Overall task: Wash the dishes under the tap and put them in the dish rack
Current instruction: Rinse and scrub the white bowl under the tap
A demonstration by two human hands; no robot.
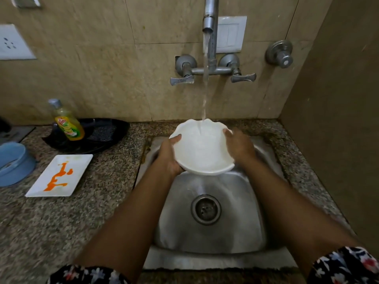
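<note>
A white bowl with a wavy rim (pixel 202 152) is held over the steel sink (pixel 209 238), directly under the tap (pixel 210 15). Water streams from the spout into the bowl. My left hand (pixel 169 158) grips the bowl's left side, thumb on the rim. My right hand (pixel 240 145) holds the right rim, fingers over the edge. On the counter to the left lies a white rectangular plate (pixel 43 185) smeared with orange sauce. No dish rack is in view.
A black tray (pixel 114 128) at the back left holds a dish soap bottle (pixel 68 124) and a dark scrubber (pixel 102 133). A blue container (pixel 14 162) sits at the far left edge. Two tap handles (pixel 181 80) stick out from the wall, which closes in on the right.
</note>
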